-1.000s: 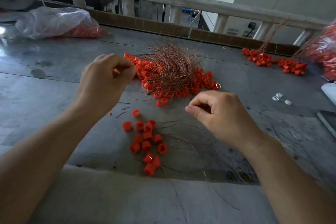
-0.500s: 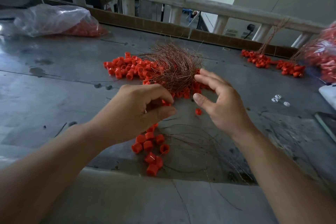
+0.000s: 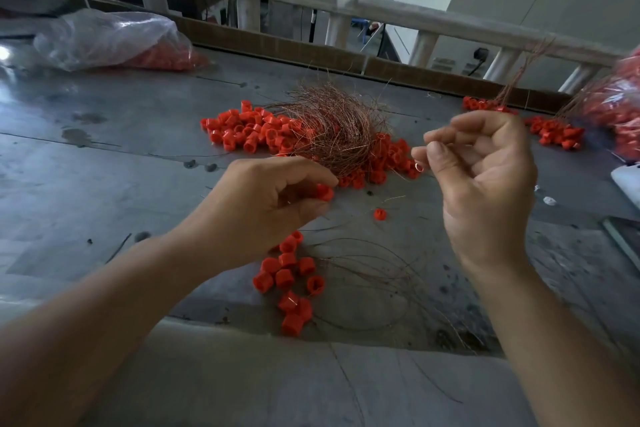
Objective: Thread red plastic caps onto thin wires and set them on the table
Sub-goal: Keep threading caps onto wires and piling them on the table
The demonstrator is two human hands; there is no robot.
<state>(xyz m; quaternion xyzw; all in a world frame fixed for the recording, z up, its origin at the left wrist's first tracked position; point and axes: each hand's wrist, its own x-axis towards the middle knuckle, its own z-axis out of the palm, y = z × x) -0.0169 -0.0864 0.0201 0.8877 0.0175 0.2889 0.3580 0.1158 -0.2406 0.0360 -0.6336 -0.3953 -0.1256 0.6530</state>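
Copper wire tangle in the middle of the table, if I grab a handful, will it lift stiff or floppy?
Probably floppy: the wire tangle is hair-thin strands, and the loose wires in front lie in slack curves. Likely light for its bulk, since it looks mostly air. It may snag and drag red caps along, as strands lie across them.

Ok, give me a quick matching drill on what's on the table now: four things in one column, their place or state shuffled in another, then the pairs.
Things
1. left hand
2. wire tangle
3. clear bag
4. lone cap

Place or state
A. far left of the table, with red caps inside
B. lies by itself on the table, just right of the left hand
C. pinches a red cap
D. sits on the big cap pile mid-table

Pairs: 1-C, 2-D, 3-A, 4-B
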